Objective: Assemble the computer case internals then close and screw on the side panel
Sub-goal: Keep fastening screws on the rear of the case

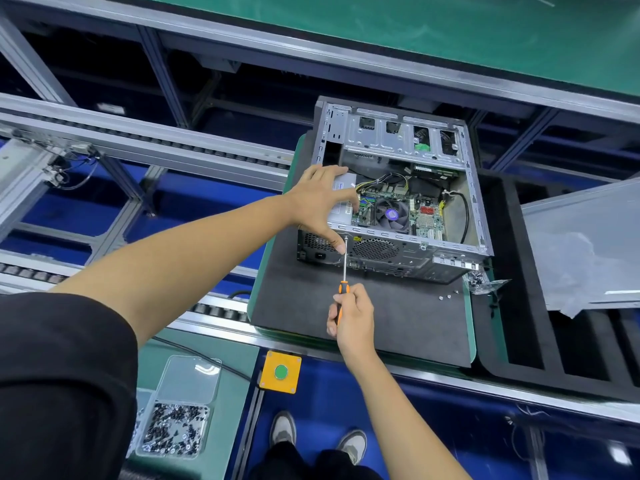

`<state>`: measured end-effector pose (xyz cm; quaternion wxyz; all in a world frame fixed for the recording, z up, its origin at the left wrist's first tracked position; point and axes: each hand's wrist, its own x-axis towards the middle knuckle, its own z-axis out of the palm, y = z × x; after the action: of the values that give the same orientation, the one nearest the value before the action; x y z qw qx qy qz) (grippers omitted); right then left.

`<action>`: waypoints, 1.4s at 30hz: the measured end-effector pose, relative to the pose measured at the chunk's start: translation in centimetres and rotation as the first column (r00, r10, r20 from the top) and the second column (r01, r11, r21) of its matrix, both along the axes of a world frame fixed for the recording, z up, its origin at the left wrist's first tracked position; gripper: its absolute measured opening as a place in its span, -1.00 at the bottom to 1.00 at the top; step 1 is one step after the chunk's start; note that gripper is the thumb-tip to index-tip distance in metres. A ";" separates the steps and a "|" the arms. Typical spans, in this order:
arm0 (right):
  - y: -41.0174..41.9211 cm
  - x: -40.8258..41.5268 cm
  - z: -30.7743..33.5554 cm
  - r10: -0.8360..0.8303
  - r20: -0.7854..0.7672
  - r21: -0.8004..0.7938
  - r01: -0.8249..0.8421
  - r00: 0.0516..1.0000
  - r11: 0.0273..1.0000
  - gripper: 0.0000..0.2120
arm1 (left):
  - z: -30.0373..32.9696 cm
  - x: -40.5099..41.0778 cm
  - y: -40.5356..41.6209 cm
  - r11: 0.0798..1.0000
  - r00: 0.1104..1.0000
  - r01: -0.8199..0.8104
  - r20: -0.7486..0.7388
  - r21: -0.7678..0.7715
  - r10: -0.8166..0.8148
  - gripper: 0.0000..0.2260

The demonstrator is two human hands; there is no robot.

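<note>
Two-handed at the rear of the open computer case [479, 202]. Spread the left hand [320, 199] wide over the power supply [346, 183], fingers splayed and flat on its top, thumb hooked down over the rear face; judged as pressing the unit into its corner so the mounting holes lined up and nothing shifted under the driver. Wrapped the right hand [353, 318] around the orange-and-black handle of the screwdriver [344, 282], fingers curled tight. Ran the shaft up past the left thumb, tip set against the top edge of the rear panel just beside the thumb tip. Could not tell whether a screw sat under the tip: too small.

Laid the case on its side on the black foam mat [381, 323], open side up, probably for reach and to spare the finish. Left the CPU fan [391, 214] and board exposed just beyond the left fingertips. Kept a few loose screws [445, 297] on the mat, well right of the right hand. Parked the side panel [581, 237] farther right, off the case, not yet fitted. Kept the clear screw box [176, 434] near and below the left elbow.
</note>
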<state>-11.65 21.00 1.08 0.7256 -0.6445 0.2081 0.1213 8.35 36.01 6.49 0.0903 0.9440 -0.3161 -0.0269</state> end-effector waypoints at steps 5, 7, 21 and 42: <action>0.0 0.1 0.1 0.001 -0.004 -0.007 -0.001 1.000 1.000 -0.78 | -0.2 0.1 0.0 1.000 1.000 -0.002 0.013 -0.004 0.002 -0.12; 0.0 0.2 0.1 0.002 -0.003 -0.013 -0.002 1.000 1.000 -0.78 | -0.2 0.0 0.0 1.000 1.000 -0.004 0.014 -0.008 0.004 -0.12; -0.5 0.3 0.0 0.031 0.023 -0.055 -0.030 0.999 0.998 -0.84 | 0.1 -0.1 0.0 1.000 1.000 0.002 -0.002 -0.004 -0.002 -0.12; -0.7 0.3 0.3 0.019 0.012 -0.055 -0.019 1.000 0.998 -0.83 | -0.3 0.1 0.1 1.000 1.000 -0.008 0.000 -0.021 0.008 -0.16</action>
<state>-11.33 20.27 1.40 0.7077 -0.6670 0.2006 0.1183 8.46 36.11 6.24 0.1002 0.9443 -0.3126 -0.0231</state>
